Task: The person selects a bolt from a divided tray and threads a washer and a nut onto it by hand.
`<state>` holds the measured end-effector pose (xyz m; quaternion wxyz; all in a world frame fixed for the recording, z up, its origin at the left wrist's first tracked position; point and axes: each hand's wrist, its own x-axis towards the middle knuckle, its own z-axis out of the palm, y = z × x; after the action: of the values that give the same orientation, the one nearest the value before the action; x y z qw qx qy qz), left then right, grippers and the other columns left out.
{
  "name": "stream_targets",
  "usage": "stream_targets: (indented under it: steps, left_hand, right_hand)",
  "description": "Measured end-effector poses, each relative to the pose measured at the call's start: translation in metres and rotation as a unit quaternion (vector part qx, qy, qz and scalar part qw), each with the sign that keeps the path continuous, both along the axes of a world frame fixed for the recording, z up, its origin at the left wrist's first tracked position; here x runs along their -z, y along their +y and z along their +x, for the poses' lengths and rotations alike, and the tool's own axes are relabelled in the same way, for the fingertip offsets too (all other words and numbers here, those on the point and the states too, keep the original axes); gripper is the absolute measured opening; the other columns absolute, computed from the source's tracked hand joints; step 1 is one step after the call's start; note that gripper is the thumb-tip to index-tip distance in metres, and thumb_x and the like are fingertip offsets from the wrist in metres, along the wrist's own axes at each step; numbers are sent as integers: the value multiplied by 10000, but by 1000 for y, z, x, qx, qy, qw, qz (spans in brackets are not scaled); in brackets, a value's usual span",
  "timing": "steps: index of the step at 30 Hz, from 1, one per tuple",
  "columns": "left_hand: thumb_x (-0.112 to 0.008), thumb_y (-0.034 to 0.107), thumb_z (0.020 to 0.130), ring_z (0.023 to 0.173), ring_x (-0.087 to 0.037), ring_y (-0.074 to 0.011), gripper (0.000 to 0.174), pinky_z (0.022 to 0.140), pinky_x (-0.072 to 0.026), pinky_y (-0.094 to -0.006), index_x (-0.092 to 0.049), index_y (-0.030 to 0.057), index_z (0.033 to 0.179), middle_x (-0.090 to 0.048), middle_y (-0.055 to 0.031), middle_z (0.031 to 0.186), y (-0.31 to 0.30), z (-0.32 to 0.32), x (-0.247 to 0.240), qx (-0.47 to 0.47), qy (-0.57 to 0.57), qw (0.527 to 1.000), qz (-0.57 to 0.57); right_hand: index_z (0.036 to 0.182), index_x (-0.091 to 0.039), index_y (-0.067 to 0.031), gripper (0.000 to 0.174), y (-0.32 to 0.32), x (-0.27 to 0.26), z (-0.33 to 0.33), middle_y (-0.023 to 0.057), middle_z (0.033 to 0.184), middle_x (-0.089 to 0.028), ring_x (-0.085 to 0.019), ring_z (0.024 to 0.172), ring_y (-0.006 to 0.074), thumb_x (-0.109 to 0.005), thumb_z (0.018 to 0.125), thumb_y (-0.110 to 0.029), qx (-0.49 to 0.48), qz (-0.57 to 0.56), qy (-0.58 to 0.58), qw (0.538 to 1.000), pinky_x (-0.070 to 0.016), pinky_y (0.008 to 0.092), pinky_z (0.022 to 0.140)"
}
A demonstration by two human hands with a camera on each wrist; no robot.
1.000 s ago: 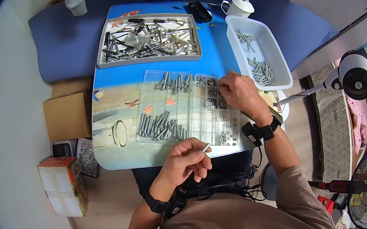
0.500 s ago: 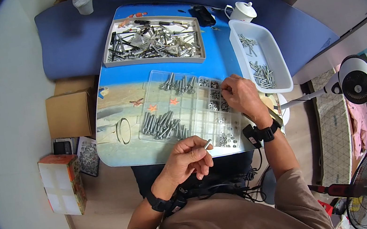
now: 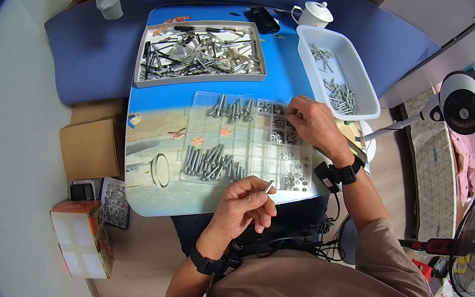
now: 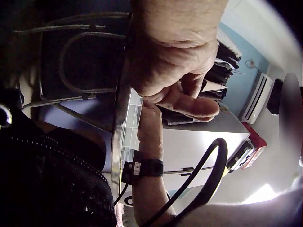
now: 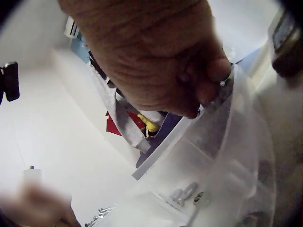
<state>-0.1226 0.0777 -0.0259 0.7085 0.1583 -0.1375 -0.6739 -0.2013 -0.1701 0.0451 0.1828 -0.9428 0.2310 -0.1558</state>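
Observation:
My left hand (image 3: pixel 245 206) pinches a short metal bolt (image 3: pixel 269 187) between thumb and forefinger, just off the table's front edge. In the left wrist view the back of that hand hides the bolt. My right hand (image 3: pixel 315 123) reaches down into the small right-hand compartments of a clear plastic organizer box (image 3: pixel 258 153). Its fingertips are bent together over nuts and washers (image 3: pixel 277 123), with a small shiny bit of metal (image 5: pixel 223 82) right at them in the right wrist view. I cannot tell whether they grip it. Larger bolts (image 3: pixel 213 163) lie in the box's left compartments.
Behind the organizer, a shallow grey-edged box (image 3: pixel 203 80) holds mixed screws and hardware. A white tub (image 3: pixel 355 63) with screws stands at the right, beside a lidded white cup (image 3: pixel 314 14). A black object (image 3: pixel 262 20) lies at the back. A fan (image 3: pixel 463 102) stands to the right.
The head view has shifted slightly. My left hand keeps its hold on the bolt, and my right hand stays at the small compartments, its fingers moving only a little.

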Motion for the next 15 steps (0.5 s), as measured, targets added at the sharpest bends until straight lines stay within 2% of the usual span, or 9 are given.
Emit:
stream_targets:
  steps: [2,4,6,7,9,10,12,13,15]
  left_hand:
    - [-586,129,998,605,-708,-178,176,444,-555,-247,-632,-11,1094,-712,-161,810,0,0,0,-1,-2,1000,5]
    - [-564,125,1002,566,-688,-200,177,408,-512,-259,-610,-17,1097,-699,-191,777,0,-1,1,-8,-17,1000,16]
    - [-576,128,997,573,-692,-185,175,421,-529,-252,-617,-18,1083,-703,-172,783,0,-1,-3,-8,-15,1000,23]
    - [-587,131,991,581,-695,-170,173,434,-546,-244,-623,-18,1069,-707,-153,789,1,0,-5,-7,-13,999,30]
    - [-590,137,988,576,-692,-167,170,433,-545,-243,-620,-17,1053,-706,-150,786,1,-1,-8,-12,-15,999,42]
    - [-594,142,985,571,-689,-165,168,432,-543,-242,-618,-15,1036,-705,-147,782,1,-2,-10,-14,-16,998,53]
    - [-599,152,983,564,-685,-163,171,430,-542,-242,-615,-13,1023,-704,-145,777,-1,-3,-14,-22,-22,997,68]
    - [-604,163,982,558,-682,-161,175,428,-540,-242,-612,-10,1010,-703,-143,772,-1,-4,-15,-25,-28,996,78]
    - [-603,166,983,554,-680,-161,176,425,-538,-242,-610,-9,1004,-701,-142,767,-2,-5,-18,-30,-35,995,92]
  right_hand:
    - [867,-642,-25,55,2,-5,-1,151,835,-675,-643,722,359,-630,815,-40,8,22,-4,1000,-490,442,652]
    - [870,-640,-21,58,3,-6,-3,158,818,-677,-648,684,339,-637,813,-31,16,45,-7,999,-493,422,623]
    - [852,-631,19,29,2,-5,-6,116,801,-676,-622,617,155,-636,862,-8,42,161,-12,986,-480,304,572]
    - [852,-631,19,29,2,-3,-9,116,801,-676,-622,617,155,-636,862,-8,39,163,-12,986,-480,304,572]
    - [850,-615,9,38,5,1,-14,89,832,-672,-620,659,102,-643,868,27,1,380,-83,921,-490,248,585]
    - [850,-615,9,38,9,1,-18,89,832,-672,-620,659,102,-643,868,27,-1,384,-82,920,-490,248,585]
    - [865,-610,2,92,16,-5,-25,104,876,-675,-626,662,108,-681,848,58,-66,487,-103,865,-511,236,612]
    - [865,-610,2,92,19,-5,-27,104,876,-675,-626,662,108,-681,848,58,-71,492,-100,862,-511,236,612]
    - [867,-636,26,85,26,-3,-31,62,828,-666,-624,677,98,-683,831,87,-122,536,-128,826,-515,236,603]
